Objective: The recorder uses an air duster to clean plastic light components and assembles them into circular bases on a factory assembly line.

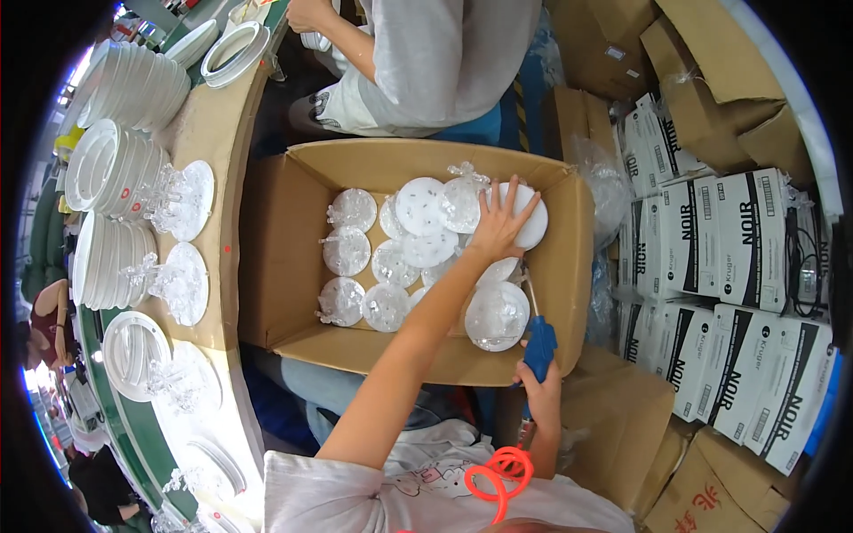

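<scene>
My left hand (499, 222) reaches into an open cardboard box (311, 351). Its fingers are spread over a white round disc (533, 222) at the box's right side, touching its face. In my right hand (542, 391) is a blue air blow gun (540, 346), gripped by its handle, with a coiled orange hose (498, 475) running down from it. The gun's thin nozzle (532, 289) points up over the box, beside a clear round plastic part (496, 316). Several more clear and white round parts (426, 206) lie in the box, some overlapping; my left forearm hides part of them.
To the left, a long bench (233, 178) bears stacked white rings (115, 169) and clear plastic parts (182, 284). Printed white cartons (755, 240) are piled at the right. A seated person in grey (435, 71) is just beyond the box. Another open carton (613, 426) stands near my right arm.
</scene>
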`<action>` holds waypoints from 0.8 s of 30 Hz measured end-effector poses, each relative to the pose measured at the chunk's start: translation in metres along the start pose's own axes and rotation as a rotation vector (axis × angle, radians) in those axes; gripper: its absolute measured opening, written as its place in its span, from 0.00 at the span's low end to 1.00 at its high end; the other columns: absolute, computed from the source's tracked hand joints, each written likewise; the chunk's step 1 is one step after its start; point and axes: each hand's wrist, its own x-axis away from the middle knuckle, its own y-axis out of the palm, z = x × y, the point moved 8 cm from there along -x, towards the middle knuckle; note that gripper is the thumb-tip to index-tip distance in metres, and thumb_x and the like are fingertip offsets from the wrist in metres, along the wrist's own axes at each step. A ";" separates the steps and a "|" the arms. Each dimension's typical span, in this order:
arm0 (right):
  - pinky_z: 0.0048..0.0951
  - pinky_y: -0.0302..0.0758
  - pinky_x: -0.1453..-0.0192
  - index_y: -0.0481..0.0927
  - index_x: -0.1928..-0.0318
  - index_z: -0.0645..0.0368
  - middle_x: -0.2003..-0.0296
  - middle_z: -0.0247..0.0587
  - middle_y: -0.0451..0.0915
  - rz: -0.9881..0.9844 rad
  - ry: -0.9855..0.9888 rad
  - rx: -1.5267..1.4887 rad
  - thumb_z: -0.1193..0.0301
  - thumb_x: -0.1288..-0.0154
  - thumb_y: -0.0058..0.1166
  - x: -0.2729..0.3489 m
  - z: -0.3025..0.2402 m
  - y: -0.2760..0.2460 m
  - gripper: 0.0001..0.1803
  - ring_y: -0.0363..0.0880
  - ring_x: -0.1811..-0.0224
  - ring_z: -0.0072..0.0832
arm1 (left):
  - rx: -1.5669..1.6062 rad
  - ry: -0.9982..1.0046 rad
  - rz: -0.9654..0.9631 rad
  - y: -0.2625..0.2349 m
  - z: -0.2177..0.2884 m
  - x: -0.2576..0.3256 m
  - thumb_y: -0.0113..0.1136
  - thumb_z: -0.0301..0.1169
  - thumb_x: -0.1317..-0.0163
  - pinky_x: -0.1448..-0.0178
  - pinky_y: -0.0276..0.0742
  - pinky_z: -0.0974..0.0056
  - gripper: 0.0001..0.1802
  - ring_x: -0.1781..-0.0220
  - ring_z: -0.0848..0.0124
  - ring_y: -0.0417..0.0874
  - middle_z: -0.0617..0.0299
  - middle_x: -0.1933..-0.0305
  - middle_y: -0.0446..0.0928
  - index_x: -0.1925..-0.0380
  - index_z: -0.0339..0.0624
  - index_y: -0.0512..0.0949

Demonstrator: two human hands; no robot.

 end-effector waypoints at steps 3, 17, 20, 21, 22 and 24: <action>0.22 0.71 0.65 0.68 0.47 0.66 0.72 0.35 0.73 -0.043 -0.012 -0.150 0.76 0.43 0.51 0.013 -0.015 -0.012 0.21 0.71 0.73 0.19 | 0.255 -0.036 0.198 -0.045 -0.003 0.009 0.72 0.51 0.76 0.41 0.50 0.33 0.64 0.36 0.34 0.48 0.42 0.31 0.40 0.34 0.57 0.48; 0.50 0.68 0.68 0.68 0.55 0.59 0.78 0.57 0.75 -0.635 -0.350 0.683 0.67 0.46 0.50 -0.025 -0.047 0.158 0.17 0.74 0.71 0.56 | 2.150 -0.928 0.463 -0.027 -0.229 0.207 0.40 0.56 0.47 0.47 0.62 0.32 0.35 0.41 0.50 0.67 0.55 0.40 0.65 0.41 0.51 0.63; 0.41 0.68 0.69 0.69 0.58 0.61 0.78 0.57 0.73 -0.688 -0.358 0.632 0.68 0.46 0.53 -0.020 -0.052 0.183 0.17 0.74 0.72 0.53 | 2.197 -0.963 0.592 -0.016 -0.253 0.240 0.39 0.54 0.46 0.46 0.66 0.40 0.34 0.45 0.52 0.71 0.54 0.43 0.69 0.44 0.46 0.65; 0.41 0.68 0.69 0.69 0.58 0.61 0.78 0.57 0.73 -0.692 -0.355 0.638 0.68 0.46 0.53 -0.021 -0.047 0.190 0.17 0.74 0.72 0.53 | 2.200 -1.019 0.601 -0.011 -0.255 0.248 0.39 0.53 0.45 0.46 0.70 0.48 0.33 0.47 0.54 0.73 0.53 0.45 0.70 0.46 0.43 0.66; 0.42 0.67 0.69 0.69 0.57 0.61 0.78 0.57 0.73 -0.718 -0.365 0.639 0.68 0.46 0.53 -0.014 -0.044 0.204 0.17 0.74 0.71 0.53 | 2.200 -1.048 0.594 -0.005 -0.272 0.272 0.39 0.54 0.45 0.48 0.69 0.40 0.33 0.46 0.52 0.72 0.54 0.45 0.71 0.45 0.46 0.66; 0.43 0.67 0.69 0.69 0.58 0.61 0.78 0.56 0.72 -0.704 -0.381 0.686 0.67 0.46 0.52 -0.012 -0.041 0.216 0.17 0.73 0.71 0.54 | 2.216 -1.039 0.558 0.005 -0.271 0.280 0.39 0.55 0.45 0.51 0.68 0.36 0.33 0.46 0.50 0.72 0.54 0.45 0.70 0.44 0.48 0.66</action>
